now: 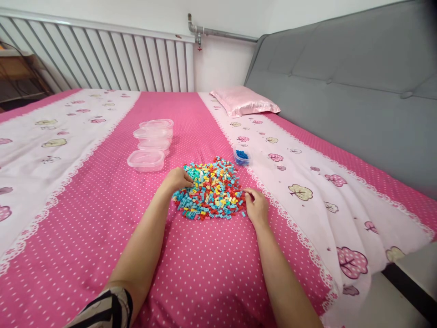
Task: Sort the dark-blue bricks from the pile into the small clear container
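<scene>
A wide pile of small plastic building bricks (213, 191), in light blue, red, yellow and teal, lies on the pink dotted bedspread (205, 255). At the pile's left edge is my left hand (178, 179), its fingers bent together and touching the bricks. My right hand (256, 207) rests at the right edge, thumb and fingers pinched near some red bricks. What either hand pinches, if anything, is too small to make out. Just beyond the pile on the right, a small clear tub (241, 156) holds dark blue bricks.
Several clear plastic containers (146, 160) stand in an overlapping row behind my left hand. Farther back lies a pink pillow (244, 101) by the grey padded headboard (344, 86). A white radiator (102, 54) and a pipe (228, 34) run along the wall.
</scene>
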### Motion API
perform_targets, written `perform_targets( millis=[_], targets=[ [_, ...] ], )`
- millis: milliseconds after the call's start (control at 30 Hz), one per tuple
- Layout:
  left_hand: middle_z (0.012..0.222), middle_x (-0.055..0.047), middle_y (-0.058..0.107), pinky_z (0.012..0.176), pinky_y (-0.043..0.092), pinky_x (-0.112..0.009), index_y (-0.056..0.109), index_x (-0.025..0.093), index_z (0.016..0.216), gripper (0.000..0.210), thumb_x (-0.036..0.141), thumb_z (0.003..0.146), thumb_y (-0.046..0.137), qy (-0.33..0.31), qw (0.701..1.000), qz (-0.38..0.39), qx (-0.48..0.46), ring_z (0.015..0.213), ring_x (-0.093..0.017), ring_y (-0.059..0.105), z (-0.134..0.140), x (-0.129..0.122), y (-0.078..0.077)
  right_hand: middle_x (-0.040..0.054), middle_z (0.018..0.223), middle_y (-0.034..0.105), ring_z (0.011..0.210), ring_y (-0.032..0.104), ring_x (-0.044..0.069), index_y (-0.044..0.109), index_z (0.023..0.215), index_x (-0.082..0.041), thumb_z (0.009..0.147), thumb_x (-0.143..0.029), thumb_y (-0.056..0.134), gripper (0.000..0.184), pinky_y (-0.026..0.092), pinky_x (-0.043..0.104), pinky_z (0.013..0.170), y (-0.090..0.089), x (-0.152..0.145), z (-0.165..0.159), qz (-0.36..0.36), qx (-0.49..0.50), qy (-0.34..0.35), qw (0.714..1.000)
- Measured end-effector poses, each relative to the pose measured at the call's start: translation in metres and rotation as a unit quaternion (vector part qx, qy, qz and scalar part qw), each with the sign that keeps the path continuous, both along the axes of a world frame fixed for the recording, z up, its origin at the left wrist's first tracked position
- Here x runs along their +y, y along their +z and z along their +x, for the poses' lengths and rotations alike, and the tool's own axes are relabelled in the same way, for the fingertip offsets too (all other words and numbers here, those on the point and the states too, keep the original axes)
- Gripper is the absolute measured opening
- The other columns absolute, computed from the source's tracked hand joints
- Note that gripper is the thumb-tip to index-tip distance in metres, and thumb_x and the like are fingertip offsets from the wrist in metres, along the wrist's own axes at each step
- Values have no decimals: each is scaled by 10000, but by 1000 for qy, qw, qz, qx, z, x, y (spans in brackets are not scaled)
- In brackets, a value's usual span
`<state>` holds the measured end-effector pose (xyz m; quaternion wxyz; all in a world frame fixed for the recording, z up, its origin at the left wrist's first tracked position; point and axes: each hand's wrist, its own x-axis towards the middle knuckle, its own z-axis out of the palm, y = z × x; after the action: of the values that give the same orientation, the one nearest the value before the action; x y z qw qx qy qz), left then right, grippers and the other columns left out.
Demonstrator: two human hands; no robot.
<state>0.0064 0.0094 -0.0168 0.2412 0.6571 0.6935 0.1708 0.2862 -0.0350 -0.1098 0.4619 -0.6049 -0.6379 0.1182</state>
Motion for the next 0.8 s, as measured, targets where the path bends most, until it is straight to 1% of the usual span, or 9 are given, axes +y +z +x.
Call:
perform_targets(
  millis=[100, 233, 433, 533, 633, 667, 700, 767, 800],
  targets=[
    [629, -4, 693, 619, 408, -240, 723, 219, 598, 97, 174, 520, 688, 1, 1000, 2, -5, 648, -164, 600, -1, 0, 1, 64, 930, 675, 893, 567, 213, 672, 897, -185, 793, -248, 426, 274, 417, 365, 832, 0, 0, 0, 2, 0, -1, 1000],
    [629, -12, 689, 624, 412, -241, 719, 197, 600, 94, 170, 518, 682, 4, 999, 1, -39, 660, -166, 602, -5, 0, 1, 64, 927, 676, 886, 568, 213, 671, 894, -182, 791, -247, 423, 276, 419, 363, 829, 1, 0, 0, 0, -3, -1, 1000],
    [577, 6, 659, 611, 424, -232, 704, 171, 615, 130, 229, 499, 718, 19, 989, -2, -148, 620, -138, 570, -12, -1, 2, 67, 940, 674, 901, 566, 215, 669, 899, -180, 794, -247, 420, 277, 415, 370, 844, 2, -1, -1, -2, 3, 2, 1000],
    [524, 28, 605, 532, 395, -205, 681, 154, 631, 205, 288, 493, 752, 46, 976, 6, -212, 549, -97, 512, -13, -4, 7, 66, 939, 673, 901, 567, 215, 669, 899, -183, 793, -245, 423, 275, 415, 372, 843, 1, -1, -1, 0, 5, 1, 1000],
    [412, 64, 449, 409, 301, -173, 639, 137, 642, 243, 332, 548, 750, 61, 961, 1, -269, 415, -45, 379, -12, -7, 14, 64, 937, 674, 904, 568, 214, 669, 897, -185, 795, -247, 424, 273, 414, 373, 848, 1, -1, -1, 2, 8, 4, 1000],
    [393, 77, 388, 371, 255, -159, 612, 133, 627, 231, 318, 578, 742, 60, 947, -10, -315, 378, -29, 322, -11, -8, 16, 64, 938, 674, 907, 568, 214, 669, 898, -186, 797, -249, 423, 272, 414, 373, 850, 1, -1, -1, 2, 8, 5, 1000],
    [389, 87, 336, 340, 208, -146, 577, 132, 602, 219, 287, 606, 731, 57, 923, -26, -380, 353, -16, 271, -11, -9, 19, 63, 940, 674, 909, 568, 215, 668, 898, -187, 797, -250, 423, 272, 414, 374, 851, 1, -1, 0, 1, 8, 5, 1000],
    [409, 97, 276, 297, 140, -123, 500, 139, 565, 227, 204, 654, 699, 52, 852, -58, -517, 333, -3, 209, -11, -10, 24, 64, 945, 674, 913, 568, 217, 668, 902, -187, 797, -248, 422, 274, 414, 376, 852, 1, -1, 0, 0, 7, 4, 1000],
    [427, 95, 271, 284, 127, -113, 477, 143, 569, 226, 167, 674, 676, 50, 817, -71, -570, 333, -1, 202, -11, -10, 26, 66, 947, 674, 914, 568, 218, 668, 904, -185, 797, -248, 422, 275, 413, 377, 853, 1, -1, 0, -2, 6, 4, 1000]
  ],
)
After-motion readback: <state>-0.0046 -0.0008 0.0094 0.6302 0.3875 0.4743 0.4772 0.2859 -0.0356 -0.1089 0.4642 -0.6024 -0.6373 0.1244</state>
